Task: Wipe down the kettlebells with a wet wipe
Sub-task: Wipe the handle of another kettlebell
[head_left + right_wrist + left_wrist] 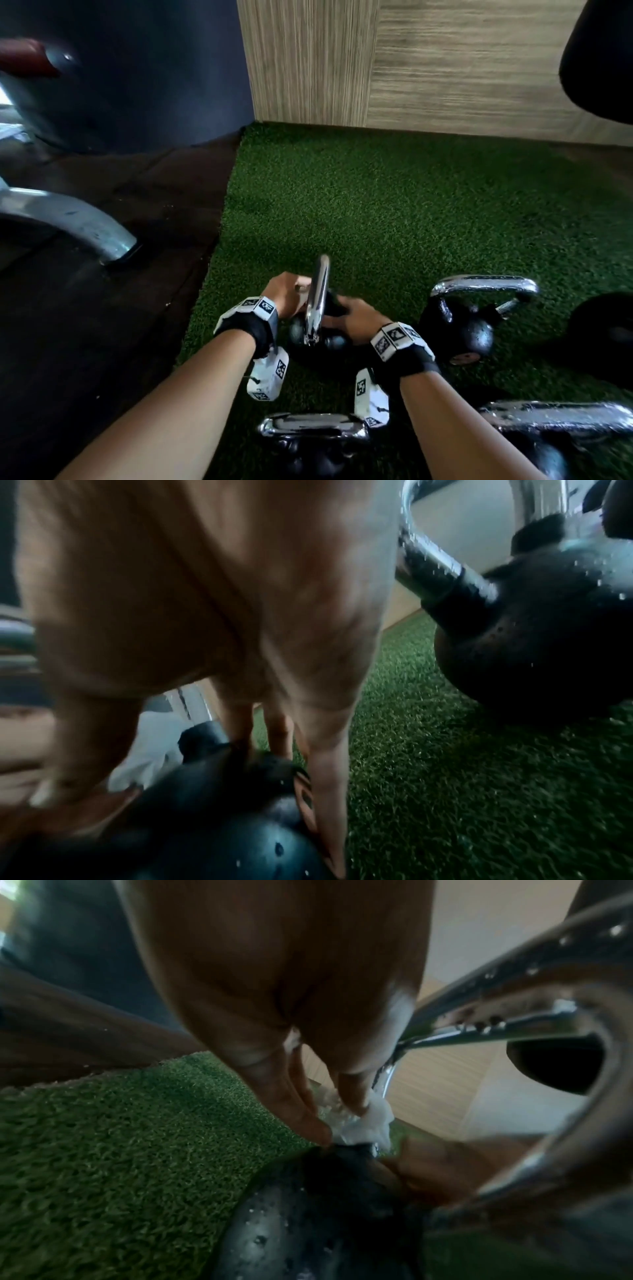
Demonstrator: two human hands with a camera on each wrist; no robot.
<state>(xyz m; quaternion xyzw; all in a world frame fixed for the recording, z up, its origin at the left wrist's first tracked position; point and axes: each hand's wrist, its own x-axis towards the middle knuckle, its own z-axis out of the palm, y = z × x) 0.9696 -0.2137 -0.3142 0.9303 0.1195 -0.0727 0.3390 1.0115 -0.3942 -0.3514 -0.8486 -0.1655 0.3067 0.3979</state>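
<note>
My left hand pinches the balled wet wipe against the black kettlebell just under my fingers, so my right hand, fingers spread on its far side, should brace it while I scrub firmly.

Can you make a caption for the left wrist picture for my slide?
Left hand presses a white wet wipe onto a black kettlebell on green turf.
</note>
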